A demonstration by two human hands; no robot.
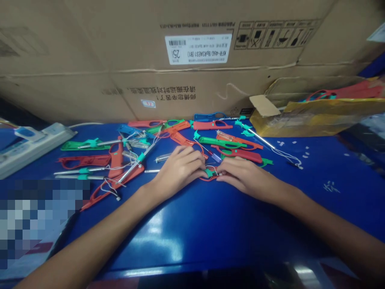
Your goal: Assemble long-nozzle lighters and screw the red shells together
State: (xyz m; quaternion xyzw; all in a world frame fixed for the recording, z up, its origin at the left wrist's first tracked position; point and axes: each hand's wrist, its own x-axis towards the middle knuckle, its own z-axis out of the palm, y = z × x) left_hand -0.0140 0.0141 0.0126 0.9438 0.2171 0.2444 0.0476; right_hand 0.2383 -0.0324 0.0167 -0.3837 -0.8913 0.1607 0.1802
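A large brown cardboard sheet (pixel 90 48) stood behind the blue counter (pixel 210 224), its printing upside down, with a white label (pixel 198 56) and a smaller sticker (pixel 148 104). A white power strip (pixel 51 140) lay at the left. White scraps (pixel 294 142) and a pale scrawl (pixel 331 187) marked the counter's right side.

A red shell (pixel 210 177) with a green bit (pixel 208 173) is held between the left hand (pixel 181 168) and the right hand (pixel 247 176); a metal rod (pixel 152 171) is seen just beside the left hand; more shells (pixel 224 125) and wires (pixel 284 153) are strewn on the blue table (pixel 186 233); a box (pixel 315 116) is set at the back right.
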